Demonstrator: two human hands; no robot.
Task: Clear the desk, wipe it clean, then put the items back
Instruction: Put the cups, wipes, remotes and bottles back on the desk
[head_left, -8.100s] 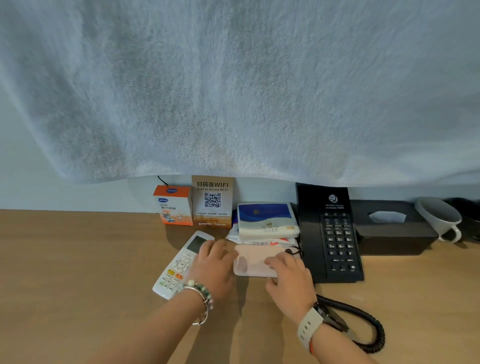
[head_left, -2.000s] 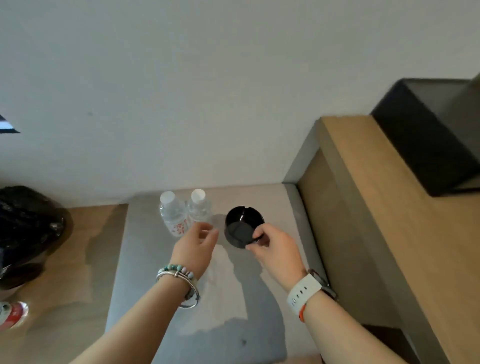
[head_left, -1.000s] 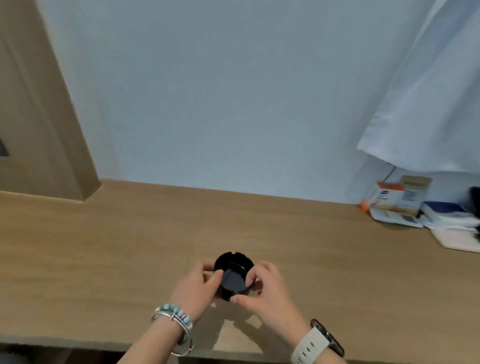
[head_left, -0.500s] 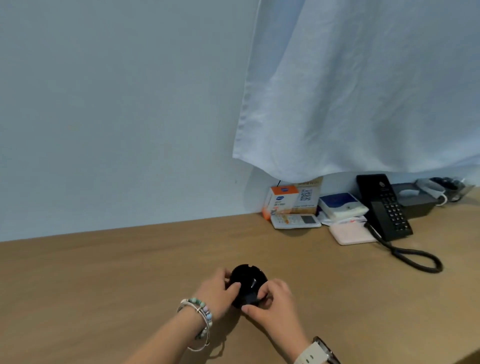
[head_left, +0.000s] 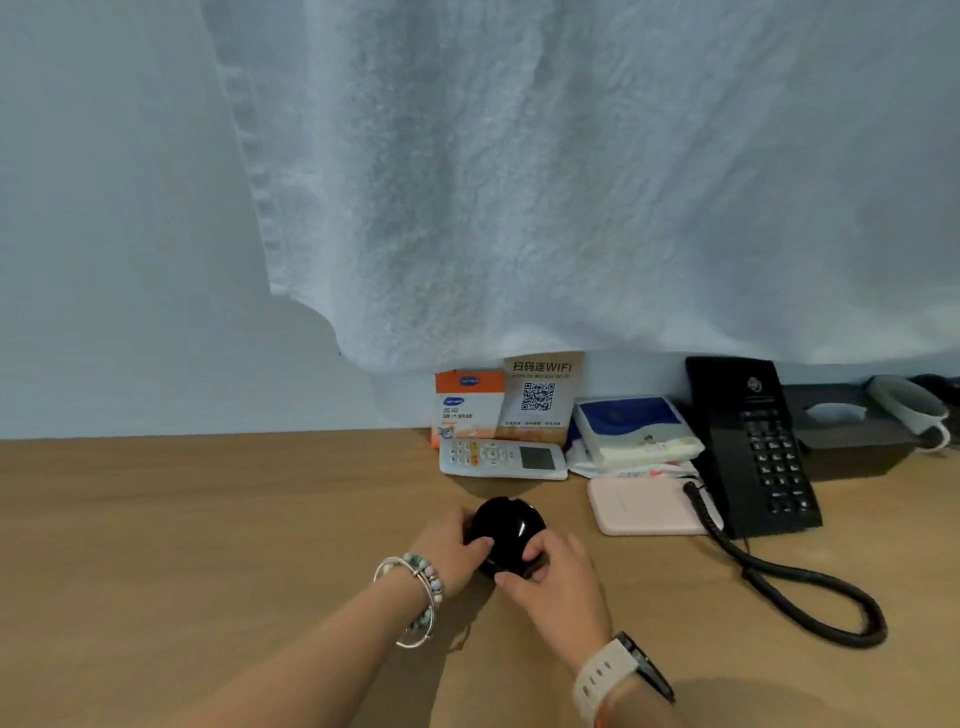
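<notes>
A round black ashtray (head_left: 508, 527) sits low over the wooden desk (head_left: 208, 519), held between both hands. My left hand (head_left: 453, 553) grips its left side and my right hand (head_left: 556, 582) grips its right and near side. Whether the ashtray touches the desk I cannot tell. Just beyond it a white remote control (head_left: 501, 458) lies flat, and a pink flat case (head_left: 647, 505) lies to the right.
Against the wall stand an orange box (head_left: 467, 405) and a WiFi QR sign (head_left: 540, 389). A blue-and-white packet stack (head_left: 636, 431), black telephone (head_left: 753, 447) with coiled cord (head_left: 810, 603), black tissue box (head_left: 841, 436) and white mug (head_left: 909, 410) follow rightwards. A white towel (head_left: 571, 182) hangs above.
The ashtray came from a low grey stool to the desk in both hands, then moved rightwards along the desk toward the remote and pink case.
</notes>
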